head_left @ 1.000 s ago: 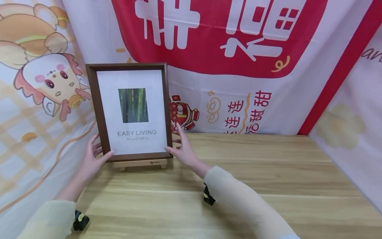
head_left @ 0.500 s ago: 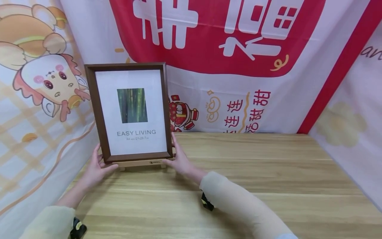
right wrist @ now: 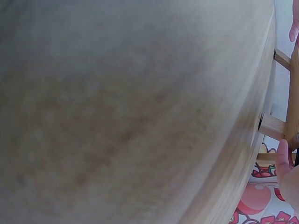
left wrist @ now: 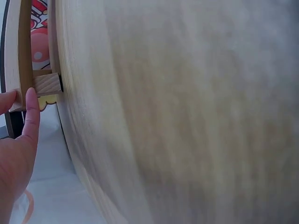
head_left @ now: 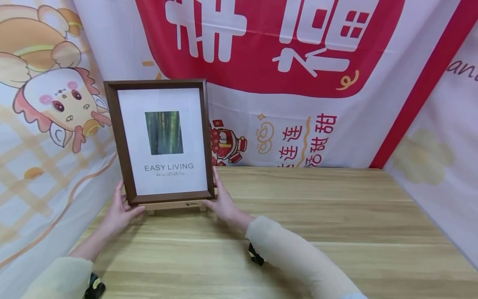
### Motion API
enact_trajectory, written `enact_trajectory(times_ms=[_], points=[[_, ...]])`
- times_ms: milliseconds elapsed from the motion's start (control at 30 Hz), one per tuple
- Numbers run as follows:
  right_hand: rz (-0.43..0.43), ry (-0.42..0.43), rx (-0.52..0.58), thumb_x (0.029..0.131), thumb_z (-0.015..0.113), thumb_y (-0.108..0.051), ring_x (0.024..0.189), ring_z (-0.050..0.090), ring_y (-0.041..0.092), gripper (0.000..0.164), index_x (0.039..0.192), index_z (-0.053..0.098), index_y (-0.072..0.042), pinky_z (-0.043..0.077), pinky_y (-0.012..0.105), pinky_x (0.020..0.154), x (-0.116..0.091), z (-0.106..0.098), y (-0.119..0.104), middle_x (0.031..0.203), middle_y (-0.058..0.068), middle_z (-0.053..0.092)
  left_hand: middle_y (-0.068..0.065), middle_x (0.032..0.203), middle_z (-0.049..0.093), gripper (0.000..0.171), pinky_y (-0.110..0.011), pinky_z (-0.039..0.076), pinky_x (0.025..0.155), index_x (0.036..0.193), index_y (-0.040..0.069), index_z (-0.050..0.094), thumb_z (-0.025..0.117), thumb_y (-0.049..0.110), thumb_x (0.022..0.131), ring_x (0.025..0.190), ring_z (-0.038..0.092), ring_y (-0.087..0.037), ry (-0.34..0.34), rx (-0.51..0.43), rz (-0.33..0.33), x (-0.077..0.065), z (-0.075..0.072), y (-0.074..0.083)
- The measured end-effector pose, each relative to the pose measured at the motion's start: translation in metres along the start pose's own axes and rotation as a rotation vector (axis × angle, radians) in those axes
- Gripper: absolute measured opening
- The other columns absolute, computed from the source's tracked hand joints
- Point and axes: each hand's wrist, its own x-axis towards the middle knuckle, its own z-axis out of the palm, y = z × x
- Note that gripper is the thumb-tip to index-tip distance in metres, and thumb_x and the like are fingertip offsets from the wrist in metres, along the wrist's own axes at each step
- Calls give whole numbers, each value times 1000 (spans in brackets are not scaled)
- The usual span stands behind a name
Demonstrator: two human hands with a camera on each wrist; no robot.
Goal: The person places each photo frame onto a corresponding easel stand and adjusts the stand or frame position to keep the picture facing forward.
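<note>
A dark brown picture frame [head_left: 164, 141] stands upright, leaning slightly back, on a small light-wood easel [head_left: 171, 204] at the left of the table. Its white insert bears a bamboo picture and the words EASY LIVING. My left hand [head_left: 118, 214] grips the left end of the easel's ledge, thumb in front. In the left wrist view, a finger of that hand touches the ledge beside a short easel leg [left wrist: 48, 85]. At the opposite end, my right hand [head_left: 224, 204] holds the ledge, its thumb also in front. The back of the easel is hidden.
The wood-grain table [head_left: 298, 232] stretches out to the right. A white cloth with a red print [head_left: 276, 50] hangs behind it. A cartoon-printed cloth [head_left: 56, 174] borders the left side, and another pale cloth [head_left: 444, 137] the right.
Both hands have slid down from the sides of the picture frame to the ends of the easel's ledge. Frame and easel look nearly unmoved; the whole view has shifted slightly.
</note>
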Motion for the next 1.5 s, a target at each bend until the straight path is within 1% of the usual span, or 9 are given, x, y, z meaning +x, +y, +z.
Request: enact_trajectory(times_ms=[133, 267, 433, 633, 900, 1000, 1100, 1267, 1500], points=[[8, -5, 16, 79, 73, 7, 133, 40, 24, 122, 148, -5, -57, 48, 32, 96, -1, -2, 1, 160, -1, 17, -45, 134, 29, 112, -38, 59, 70, 152, 26, -20, 64, -10, 87, 96, 63, -31, -6, -12, -2, -1, 2, 1], [18, -1, 21, 80, 73, 7, 129, 43, 24, 122, 147, -5, -58, 51, 30, 90, -2, -6, 3, 159, 2, 22, -44, 133, 30, 113, -40, 60, 68, 153, 26, -19, 63, -12, 86, 94, 64, -29, 1, -30, 7, -2, 7, 2], [23, 1, -3, 80, 74, 4, 131, 41, 24, 121, 146, -5, -59, 50, 32, 93, -4, -15, 6, 160, -1, 18, -43, 134, 29, 112, -39, 60, 67, 153, 26, -18, 63, -13, 86, 96, 62, -34, 7, -43, 2, -6, 17, 8], [-14, -12, -5, 79, 74, 7, 127, 45, 28, 120, 152, -4, -50, 52, 33, 90, -10, -30, 9, 154, 11, 29, -43, 137, 26, 113, -37, 60, 68, 152, 28, -20, 61, -14, 86, 104, 55, -50, 15, -54, -10, -12, 34, 17], [-73, -49, 21, 79, 71, 13, 111, 57, 33, 119, 155, -4, -41, 56, 32, 81, -16, -53, 18, 142, 23, 40, -41, 139, 27, 112, -36, 60, 68, 152, 31, -20, 59, -14, 87, 107, 52, -55, 36, -57, -47, -20, 60, 30], [-121, -63, 21, 79, 69, 16, 117, 52, 34, 116, 157, -4, -32, 54, 32, 87, -21, -61, 17, 144, 25, 38, -39, 141, 25, 113, -36, 60, 70, 151, 33, -21, 58, -15, 87, 112, 48, -56, 34, -84, -66, -24, 68, 34], [-142, -67, 17, 79, 67, 17, 122, 48, 38, 113, 157, -4, -24, 53, 38, 90, -30, -69, 8, 145, 28, 36, -38, 142, 25, 114, -36, 59, 70, 151, 36, -21, 58, -15, 87, 115, 47, -55, 33, -93, -76, -28, 76, 38], [-80, -58, 6, 79, 67, 16, 126, 42, 45, 111, 157, -3, -21, 49, 51, 94, -46, -84, -10, 151, 29, 25, -37, 142, 26, 113, -37, 60, 69, 150, 38, -22, 58, -14, 88, 115, 48, -54, 28, -79, -76, -31, 90, 46], [-42, -42, -1, 81, 70, 9, 138, 27, 40, 117, 154, -5, -44, 41, 50, 102, -46, -100, 21, 161, 11, 6, -34, 143, 29, 114, -38, 60, 67, 150, 41, -19, 59, -15, 87, 117, 49, -52, 26, -89, -68, -31, 110, 50]])
